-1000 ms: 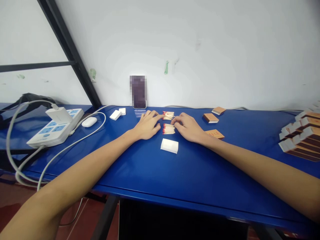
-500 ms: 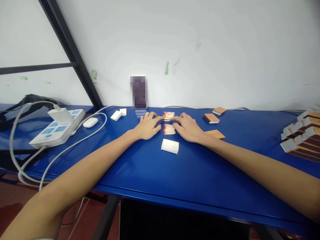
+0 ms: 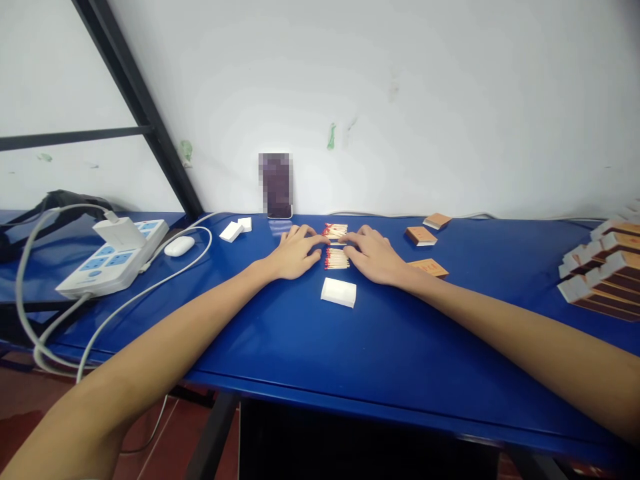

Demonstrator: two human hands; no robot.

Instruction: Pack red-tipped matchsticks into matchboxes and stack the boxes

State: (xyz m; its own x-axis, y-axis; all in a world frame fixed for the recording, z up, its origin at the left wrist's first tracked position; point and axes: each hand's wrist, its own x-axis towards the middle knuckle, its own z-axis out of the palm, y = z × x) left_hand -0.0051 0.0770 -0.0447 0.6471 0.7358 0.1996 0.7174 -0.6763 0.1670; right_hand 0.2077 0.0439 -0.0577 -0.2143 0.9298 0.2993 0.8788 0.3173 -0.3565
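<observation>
both index fingertips have slid slightly toward the near edge of the desk (image 3: 300, 347) since half a second ago, and one match (image 3: 335, 243) now shows apart in the gap between the two bundles.

that stick lies between the index fingertips, its long axis roughly parallel to the far edge; which end bears its head cannot be told. the upper bundle (image 3: 336, 231), nearer the far edge, and the lower bundle (image 3: 339, 259) run the same way, red heads toward the left edge, pale wooden ends toward the right. the upper one is fanned and uneven, the lower neater.

the left hand (image 3: 299, 252) has its grip apart, thumb off the index; the right hand (image 3: 373, 255) likewise, with a narrower gap. whether the fingertips press the lone match is unclear.

on the near-edge side of the bundles sits a flat white rectangular box (image 3: 339, 292), matte like card, its long axis slightly tilted, right end closer to the near edge. brown card boxes (image 3: 421, 236) lie toward the right, on the smooth, glossy blue surface.
</observation>
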